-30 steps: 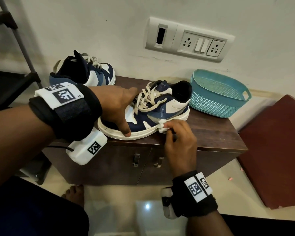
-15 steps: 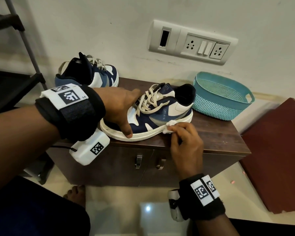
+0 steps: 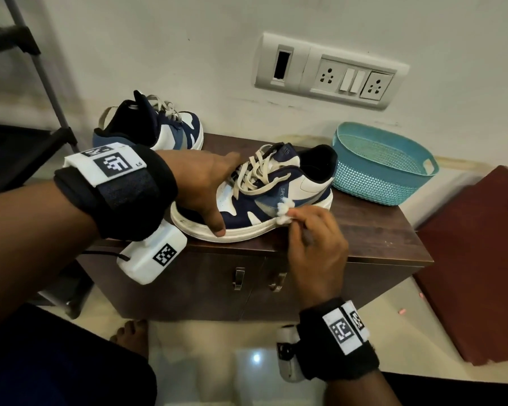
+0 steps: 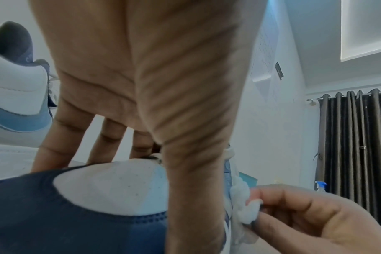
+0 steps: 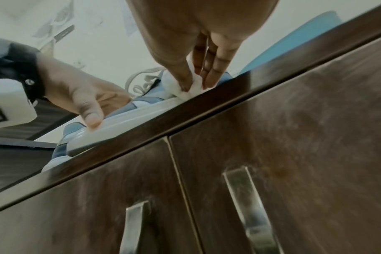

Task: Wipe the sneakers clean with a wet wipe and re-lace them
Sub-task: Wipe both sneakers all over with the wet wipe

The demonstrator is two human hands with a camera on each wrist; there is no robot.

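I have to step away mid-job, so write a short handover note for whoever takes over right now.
Left hand: lies over the toe of the near sneaker, thumb on the sole rim, steadying it on the cabinet top.
Right hand: pinches the bunched wet wipe against that sneaker's side, just above the sole.
Second sneaker stands at the back left, laced. The teal basket sits to the right.
Done: wiping is under way on the near sneaker's side.
Left: the rest of this sneaker, the second sneaker, then the laces; dark marks show on the front sole rim.
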